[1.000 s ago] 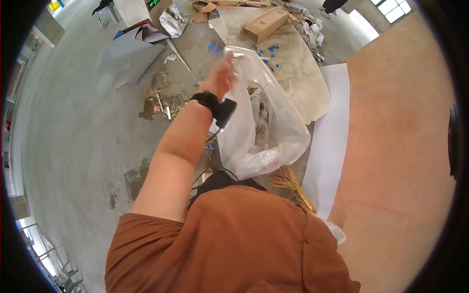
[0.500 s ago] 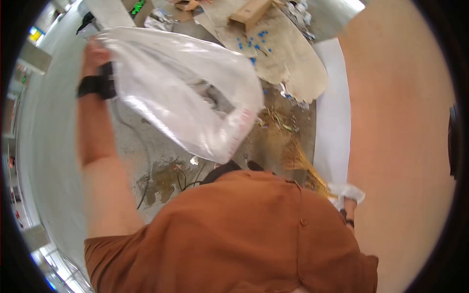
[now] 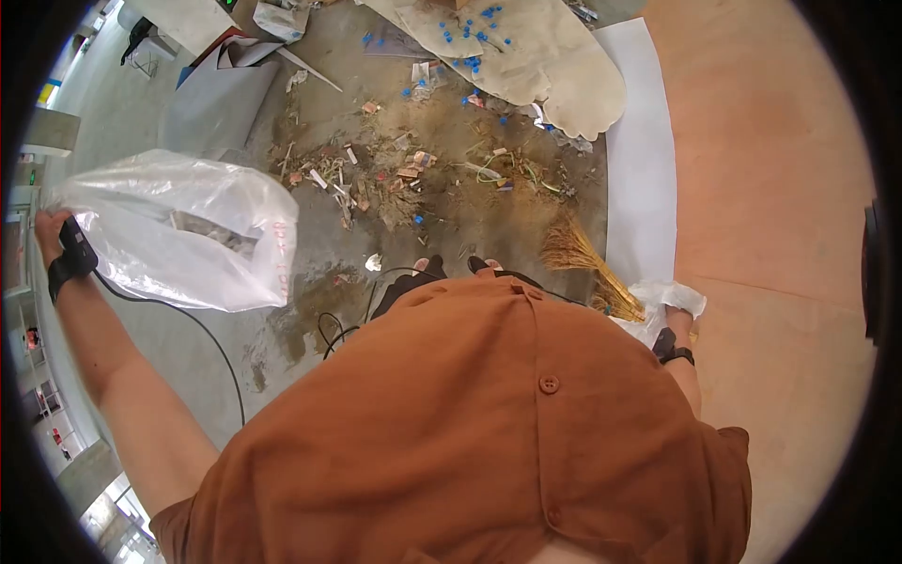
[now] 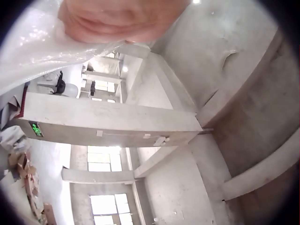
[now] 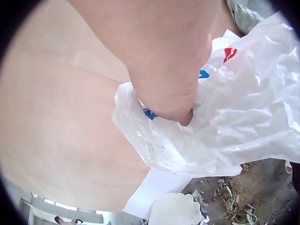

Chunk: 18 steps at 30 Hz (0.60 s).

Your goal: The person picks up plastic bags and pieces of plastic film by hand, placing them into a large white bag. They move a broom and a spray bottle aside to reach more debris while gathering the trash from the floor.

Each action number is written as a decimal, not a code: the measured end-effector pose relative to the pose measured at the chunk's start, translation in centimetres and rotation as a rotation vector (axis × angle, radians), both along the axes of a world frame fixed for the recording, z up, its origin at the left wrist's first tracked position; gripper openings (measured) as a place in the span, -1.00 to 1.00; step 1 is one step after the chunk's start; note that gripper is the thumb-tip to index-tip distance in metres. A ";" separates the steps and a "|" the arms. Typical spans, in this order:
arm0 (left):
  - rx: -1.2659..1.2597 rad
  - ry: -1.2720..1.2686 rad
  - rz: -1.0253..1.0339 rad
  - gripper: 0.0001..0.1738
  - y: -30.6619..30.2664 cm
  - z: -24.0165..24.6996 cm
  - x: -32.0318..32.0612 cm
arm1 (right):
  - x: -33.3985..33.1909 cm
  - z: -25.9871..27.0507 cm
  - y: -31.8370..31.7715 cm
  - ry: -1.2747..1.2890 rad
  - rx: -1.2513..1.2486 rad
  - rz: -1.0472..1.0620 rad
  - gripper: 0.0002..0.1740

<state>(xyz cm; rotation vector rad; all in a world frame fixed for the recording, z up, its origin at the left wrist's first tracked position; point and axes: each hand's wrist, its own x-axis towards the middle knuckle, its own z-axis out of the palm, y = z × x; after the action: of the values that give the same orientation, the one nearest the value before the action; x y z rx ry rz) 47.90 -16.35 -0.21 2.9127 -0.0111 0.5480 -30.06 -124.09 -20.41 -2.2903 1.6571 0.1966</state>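
Out at the far left, my left hand (image 3: 52, 235) grips the edge of a large clear plastic bag (image 3: 188, 273). Its mouth gapes, and the bag hangs over the floor. The left wrist view catches only the underside of the hand with a shiny fold of the bag (image 4: 33, 56) beside it. My right hand (image 3: 678, 324), low on the right, grips a crumpled white plastic bag (image 5: 234, 122) with red and blue print. A straw broom (image 3: 583, 258) runs out of this bag, bristles on the floor; its handle end is hidden in the plastic.
Scattered litter (image 3: 413, 169) and dirt cover the wet-stained floor ahead of my feet. Blue caps (image 3: 470, 64) lie on a beige sheet (image 3: 578, 103) beyond. A white strip (image 3: 644, 141) and a brown panel (image 3: 761, 207) line the right side. A cable (image 3: 221, 343) trails from my left wrist.
My left hand has swung the clear bag from the middle far to the left, uncovering the littered floor. My right hand has come into view holding the broom and white bag.
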 end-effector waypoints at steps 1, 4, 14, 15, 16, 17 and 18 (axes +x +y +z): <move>-0.097 0.004 0.048 -0.69 1.0 -0.8 -0.9 | 0.6 0.0 -0.2 0.071 -0.011 0.039 -0.42; -0.594 0.045 0.181 -0.82 4.3 -2.9 -2.9 | 1.6 0.1 -1.5 0.146 -0.022 0.126 -0.42; 1.283 0.717 0.281 -0.64 4.8 -6.5 -18.8 | 2.8 2.1 -2.1 0.056 -0.064 0.117 -0.39; 0.543 0.503 0.646 -0.52 8.6 -7.7 -18.3 | 3.3 2.7 -1.9 0.058 -0.062 0.125 -0.39; 0.223 0.381 0.743 -0.46 9.1 -9.0 -19.7 | 3.9 3.3 -1.6 0.070 -0.042 0.105 -0.39; -0.085 0.206 0.814 -0.39 9.4 -10.2 -21.1 | 4.5 3.5 -1.2 0.081 -0.020 0.089 -0.40; -0.020 0.192 0.768 -0.51 9.4 -12.3 -23.8 | 4.9 3.4 -1.1 0.079 -0.016 0.106 -0.40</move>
<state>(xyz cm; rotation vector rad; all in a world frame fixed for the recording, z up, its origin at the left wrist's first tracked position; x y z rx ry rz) 24.11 -6.91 -12.56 2.8512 1.1551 0.3450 -25.12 -125.22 -17.03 -2.4132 1.5803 0.3029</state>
